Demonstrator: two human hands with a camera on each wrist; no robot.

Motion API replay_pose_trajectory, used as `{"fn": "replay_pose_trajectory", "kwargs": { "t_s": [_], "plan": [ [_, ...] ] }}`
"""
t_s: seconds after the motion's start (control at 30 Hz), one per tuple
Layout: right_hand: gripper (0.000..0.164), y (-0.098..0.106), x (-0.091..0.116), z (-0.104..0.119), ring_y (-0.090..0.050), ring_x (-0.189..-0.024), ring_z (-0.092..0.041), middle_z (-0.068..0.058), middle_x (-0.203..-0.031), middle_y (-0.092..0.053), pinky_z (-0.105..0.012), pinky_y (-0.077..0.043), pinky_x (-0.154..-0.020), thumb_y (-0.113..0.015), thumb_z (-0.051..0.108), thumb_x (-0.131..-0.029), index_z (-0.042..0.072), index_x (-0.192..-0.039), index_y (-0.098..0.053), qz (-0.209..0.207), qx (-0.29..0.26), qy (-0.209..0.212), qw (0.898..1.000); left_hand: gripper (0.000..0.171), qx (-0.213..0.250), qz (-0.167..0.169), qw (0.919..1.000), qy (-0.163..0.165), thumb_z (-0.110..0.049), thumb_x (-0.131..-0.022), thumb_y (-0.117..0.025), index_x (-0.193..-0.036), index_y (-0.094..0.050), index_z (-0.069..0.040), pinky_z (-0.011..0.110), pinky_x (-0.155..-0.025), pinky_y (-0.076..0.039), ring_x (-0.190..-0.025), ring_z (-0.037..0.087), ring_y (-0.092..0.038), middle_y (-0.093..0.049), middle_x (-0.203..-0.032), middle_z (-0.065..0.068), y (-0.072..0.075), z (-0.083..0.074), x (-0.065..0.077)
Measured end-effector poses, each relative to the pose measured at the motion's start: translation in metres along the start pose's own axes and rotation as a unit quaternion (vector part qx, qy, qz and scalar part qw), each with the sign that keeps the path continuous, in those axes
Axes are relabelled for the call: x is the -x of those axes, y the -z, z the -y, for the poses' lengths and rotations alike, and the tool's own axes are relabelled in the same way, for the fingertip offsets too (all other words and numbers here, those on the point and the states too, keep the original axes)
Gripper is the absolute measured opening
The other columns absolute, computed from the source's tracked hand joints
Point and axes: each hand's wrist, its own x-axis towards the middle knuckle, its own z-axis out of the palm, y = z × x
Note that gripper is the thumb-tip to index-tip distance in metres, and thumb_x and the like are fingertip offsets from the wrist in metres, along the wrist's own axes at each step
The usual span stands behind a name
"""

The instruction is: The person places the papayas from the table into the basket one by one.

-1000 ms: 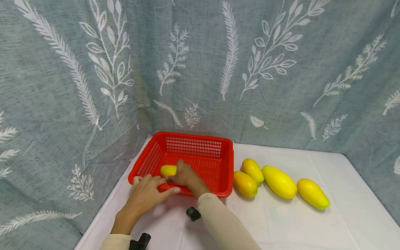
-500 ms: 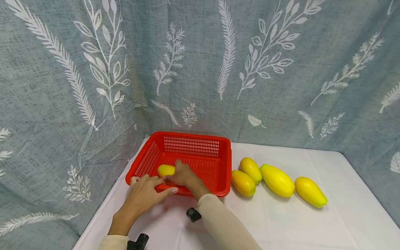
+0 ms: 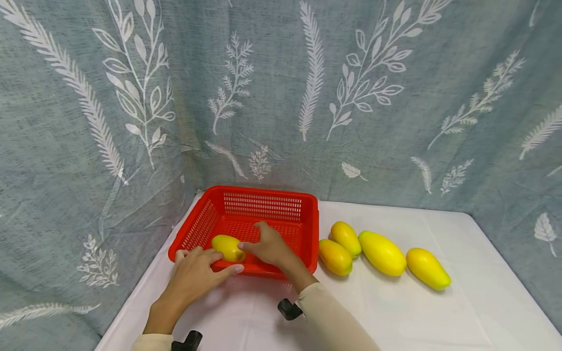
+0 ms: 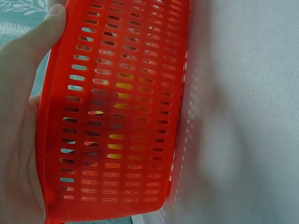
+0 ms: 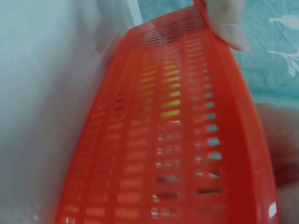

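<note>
A yellow mango [image 3: 225, 246] lies inside the red plastic basket [image 3: 307, 229], against its near left side. My left hand [image 3: 193, 274] holds the basket's near rim, with the fingers over it and the thumb along the outside. Just right of the mango, my right hand [image 3: 270, 246] is spread above the basket floor, fingers extended and thumb close to the fruit's end. Whether the thumb touches it I cannot tell. Through the slots in the left wrist view, bits of the yellow mango [image 4: 124, 86] show behind the basket wall.
To the right of the basket, an orange-yellow mango [image 3: 335, 257], another mango [image 3: 346, 239], a larger papaya-like yellow fruit [image 3: 382, 253] and a further mango [image 3: 428, 268] lie on the white tablecloth [image 3: 439, 321]. A patterned grey-green curtain [image 3: 272, 97] stands behind.
My right hand has let go of the mango and shifted right, with its fingers spread. More of the mango shows now. The left hand stays on the rim; the head view has shifted slightly.
</note>
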Motion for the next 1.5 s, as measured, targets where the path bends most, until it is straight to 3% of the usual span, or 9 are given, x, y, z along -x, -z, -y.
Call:
{"fn": "replay_pose_trajectory", "kwargs": {
  "t_s": [0.17, 0.33, 0.57, 0.8, 1.17, 1.33, 1.5],
  "plan": [
    [0.075, 0.014, 0.012, -0.006, -0.063, -0.123, -0.033, -0.021, -0.139, -0.064, -0.051, -0.052, -0.104, -0.08, 0.042, -0.095, 0.003, -0.151, -0.05, -0.016, 0.012, 0.021, 1.0, 0.064, 0.001, 0.001, 1.0, -0.003, -0.079, -0.088, -0.066, -0.112, -0.082, -0.021, 0.045, -0.078, -0.024, -0.087, 0.018, -0.055, -0.079, -0.11, 0.0, 0.0, -0.001, -0.001],
    [0.076, 0.026, 0.03, -0.009, -0.062, -0.127, -0.033, -0.019, -0.143, -0.063, -0.051, -0.052, -0.105, -0.078, 0.046, -0.096, 0.006, -0.154, -0.048, -0.01, -0.019, 0.037, 0.999, 0.064, 0.001, 0.004, 1.0, 0.002, -0.079, -0.087, -0.067, -0.117, -0.082, -0.025, 0.046, -0.077, -0.023, -0.088, 0.019, -0.055, -0.079, -0.115, 0.003, 0.001, 0.0, 0.001],
    [0.072, 0.042, 0.059, -0.016, -0.061, -0.132, -0.03, -0.008, -0.144, -0.062, -0.051, -0.053, -0.106, -0.079, 0.047, -0.095, 0.015, -0.153, -0.05, -0.02, -0.05, 0.052, 0.997, 0.062, 0.0, -0.003, 1.0, -0.002, -0.078, -0.087, -0.068, -0.11, -0.082, -0.023, 0.047, -0.078, -0.024, -0.088, 0.02, -0.057, -0.079, -0.11, 0.001, 0.0, 0.001, 0.001],
    [0.069, 0.058, 0.093, -0.03, -0.063, -0.128, -0.032, -0.009, -0.14, -0.064, -0.053, -0.053, -0.104, -0.079, 0.043, -0.095, 0.016, -0.152, -0.051, -0.037, -0.093, 0.068, 0.993, 0.063, -0.003, -0.003, 1.0, 0.002, -0.078, -0.085, -0.069, -0.102, -0.081, -0.019, 0.048, -0.079, -0.024, -0.087, 0.021, -0.057, -0.078, -0.101, 0.0, -0.001, 0.0, 0.0],
    [0.067, 0.086, 0.14, -0.045, -0.062, -0.126, -0.026, -0.003, -0.134, -0.067, -0.038, -0.054, -0.102, -0.083, 0.04, -0.092, 0.017, -0.148, -0.057, -0.114, -0.116, 0.042, 0.986, 0.064, -0.004, 0.0, 1.0, 0.004, -0.078, -0.085, -0.069, -0.105, -0.081, -0.019, 0.047, -0.078, -0.024, -0.088, 0.021, -0.057, -0.078, -0.106, 0.003, -0.003, -0.001, 0.0],
    [0.063, 0.096, 0.158, -0.051, -0.064, -0.123, -0.025, -0.001, -0.13, -0.069, -0.027, -0.056, -0.094, -0.087, 0.035, -0.09, 0.018, -0.145, -0.06, -0.15, -0.106, 0.025, 0.983, 0.066, -0.002, 0.005, 1.0, 0.006, -0.079, -0.086, -0.067, -0.109, -0.081, -0.018, 0.048, -0.079, -0.024, -0.09, 0.021, -0.057, -0.078, -0.112, 0.005, -0.001, -0.002, 0.0],
    [0.061, 0.104, 0.174, -0.06, -0.064, -0.124, -0.027, -0.002, -0.131, -0.069, -0.026, -0.058, -0.089, -0.088, 0.032, -0.089, 0.019, -0.142, -0.062, -0.168, -0.102, 0.014, 0.98, 0.066, -0.004, 0.001, 1.0, 0.003, -0.078, -0.086, -0.068, -0.11, -0.082, -0.018, 0.047, -0.079, -0.024, -0.09, 0.022, -0.057, -0.078, -0.112, 0.005, 0.0, -0.003, -0.001]
  ]
}}
